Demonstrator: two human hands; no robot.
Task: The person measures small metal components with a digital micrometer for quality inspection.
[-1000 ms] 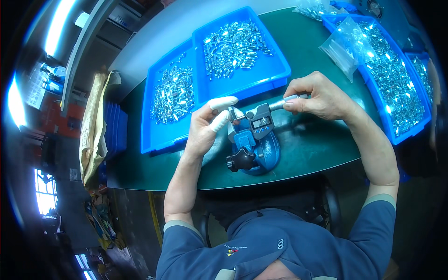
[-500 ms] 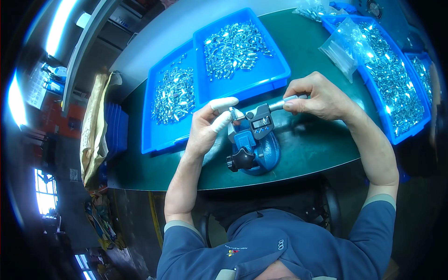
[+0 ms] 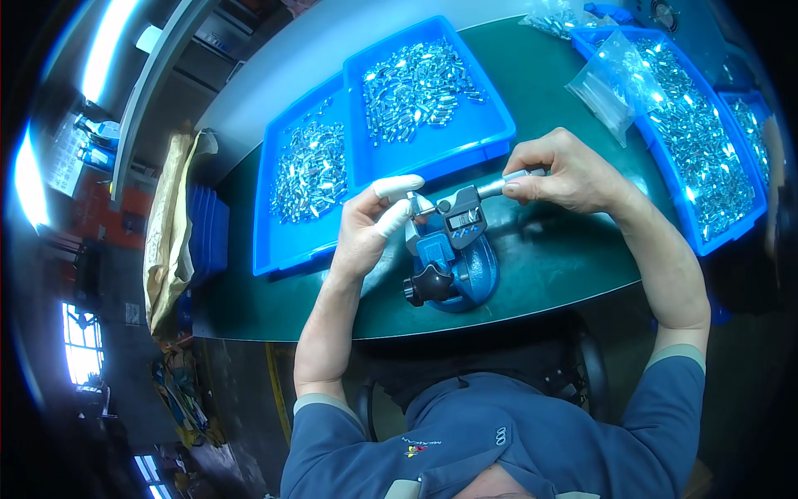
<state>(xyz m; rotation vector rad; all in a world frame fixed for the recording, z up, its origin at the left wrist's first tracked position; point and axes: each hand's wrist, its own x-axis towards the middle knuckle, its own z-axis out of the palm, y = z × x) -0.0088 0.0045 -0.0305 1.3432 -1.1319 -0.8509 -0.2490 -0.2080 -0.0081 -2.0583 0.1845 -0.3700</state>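
1. Green-topped desk, front edge curved by the lens; dim room at left, with lit tube lamp and barred window.
2. Grey shelf, upper left; black chair below the desk edge.
3. Two shallow blue trays, side by side: left tray and right tray, each with loose, shiny metal pieces.
4. Long blue bin, far right, heaped with similar pieces; clear plastic bag lying across its near rim.
5. Brown paper, upright beside stacked blue bins, left.
6. Digital micrometer, mid-desk before the trays, on blue stand with black knob.
7. Right hand: thumb and fingers pinching the micrometer's thimble.
8. Left hand: white-covered thumb and finger at the micrometer's opposite end, obscuring the measuring gap; cannot tell whether a piece is gripped.
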